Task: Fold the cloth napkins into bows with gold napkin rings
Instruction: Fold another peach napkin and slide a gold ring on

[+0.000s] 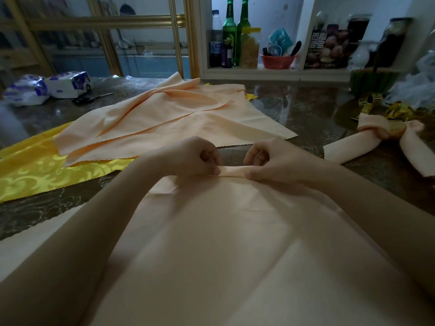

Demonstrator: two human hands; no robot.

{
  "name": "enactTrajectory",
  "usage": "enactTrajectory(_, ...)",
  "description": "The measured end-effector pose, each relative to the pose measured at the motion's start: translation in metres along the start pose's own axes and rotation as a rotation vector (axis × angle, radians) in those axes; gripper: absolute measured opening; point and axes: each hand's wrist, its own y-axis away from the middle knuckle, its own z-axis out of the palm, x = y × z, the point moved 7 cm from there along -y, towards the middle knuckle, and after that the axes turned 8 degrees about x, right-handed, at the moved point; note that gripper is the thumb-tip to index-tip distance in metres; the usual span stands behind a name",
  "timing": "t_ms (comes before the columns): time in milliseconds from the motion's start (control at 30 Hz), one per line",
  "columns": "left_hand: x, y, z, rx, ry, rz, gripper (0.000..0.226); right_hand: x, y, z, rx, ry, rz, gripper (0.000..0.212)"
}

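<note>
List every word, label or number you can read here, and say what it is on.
No text here can be read with confidence.
Dark printed snack bag on the shelf: large pale characters, too blurred.
Two green glass bottles: labels unreadable.
Blue-and-white tissue packs: print too blurred.

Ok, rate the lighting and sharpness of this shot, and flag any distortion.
Head view: dim overall, with pale reflections on the glossy table; soft shadows lie across the napkin; the left hand and right hand are sharp where they pinch its fold; wide-angle bending curves the shelf; the gold rings at the right edge are blurred.
</note>
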Motion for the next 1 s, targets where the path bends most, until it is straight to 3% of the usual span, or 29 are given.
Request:
enactTrajectory(167,0.002,0.002,0.001,0.009,-0.056,0.015,0.008,-0.008,0.005,-0.002,0.064,0.050,-0.074,0.013)
enactTrajectory(300,0.006,0.005,0.002,0.065,-0.109,0.042,0.008,-0.025,0.014,0.004,0.102,0.202,-0.264,0.024)
enactTrajectory(400,0.007,0.007,0.005,0.009,-0.101,0.033,0.015,-0.036,0.019,0.009,0.116,0.314,-0.363,0.029)
enactTrajectory(567,-0.001,0.012,0.004,-0.105,-0.058,-0.051,0.030,-0.044,0.025,0.015,0.056,0.590,-0.468,0.012)
enactTrajectory(633,0.001,0.010,0.005,-0.081,-0.090,-0.022,0.020,-0.046,0.024,0.012,0.056,0.557,-0.439,0.002)
enactTrajectory(700,0.002,0.010,0.006,-0.078,-0.083,0.004,0.012,-0.044,0.022,0.006,0.086,0.435,-0.367,0.012)
enactTrajectory(867,-0.001,0.008,0.008,-0.124,-0.019,0.056,0.010,-0.026,0.013,0.000,-0.043,0.169,-0.168,0.012)
enactTrajectory(1000,-0.004,0.010,0.008,-0.173,0.002,0.072,0.016,-0.020,0.010,-0.002,-0.109,0.148,-0.110,0.018)
